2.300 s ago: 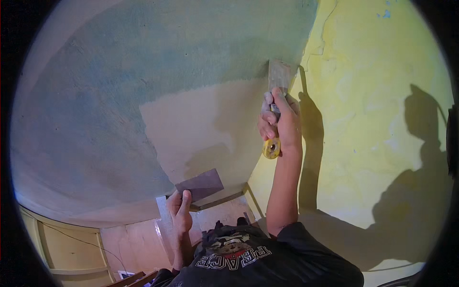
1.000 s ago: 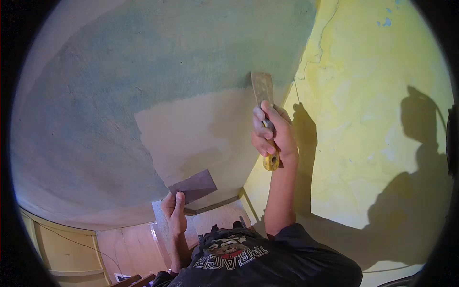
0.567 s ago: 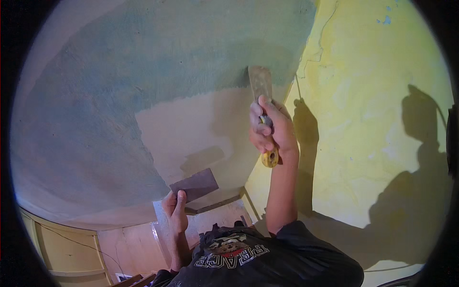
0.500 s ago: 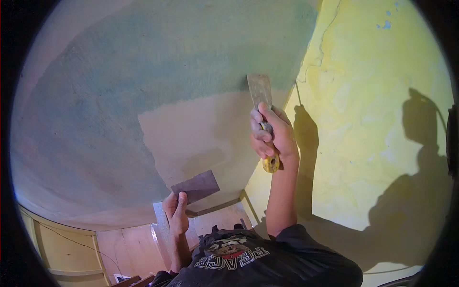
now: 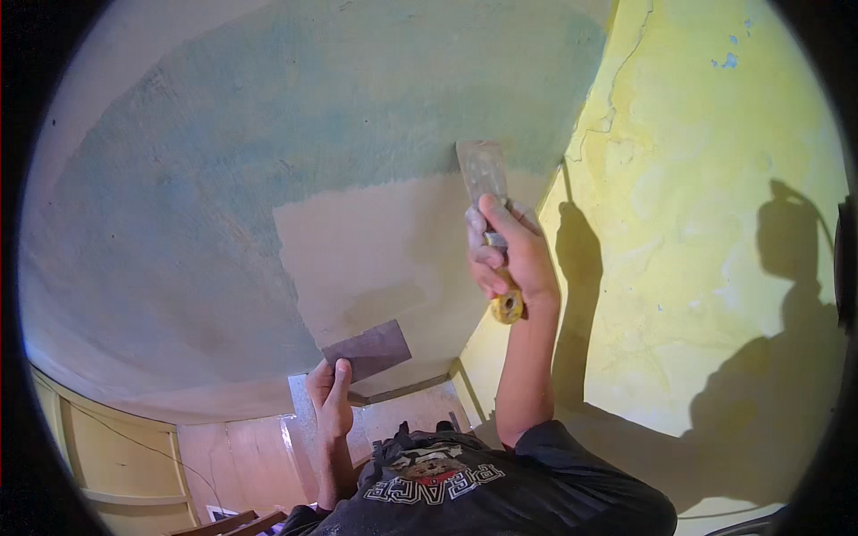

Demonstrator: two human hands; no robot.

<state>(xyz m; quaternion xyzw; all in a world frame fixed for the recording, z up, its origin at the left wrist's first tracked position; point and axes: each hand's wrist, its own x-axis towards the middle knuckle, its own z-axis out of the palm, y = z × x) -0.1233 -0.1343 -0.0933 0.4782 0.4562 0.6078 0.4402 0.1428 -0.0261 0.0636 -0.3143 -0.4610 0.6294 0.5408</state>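
Near the right edge of the painted surface [image 5: 375, 241], the scraper [image 5: 483, 170] is sitting farther from the yellow wall [image 5: 679, 259] than moments ago, suggesting strokes are leaving that edge. The right hand [image 5: 514, 246] is clamping its fingers round the handle [image 5: 507, 307]; the left hand [image 5: 332, 393] is pinching a plate [image 5: 372, 351].

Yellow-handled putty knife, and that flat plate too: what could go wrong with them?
The right hand holds the yellow-handled putty knife near the yellow wall, so a blade corner might nick that wall. This hand's fingers look smeared with something pale, so the grip might slip. The left hand pinches the flat grey plate near one end, so it could tip.
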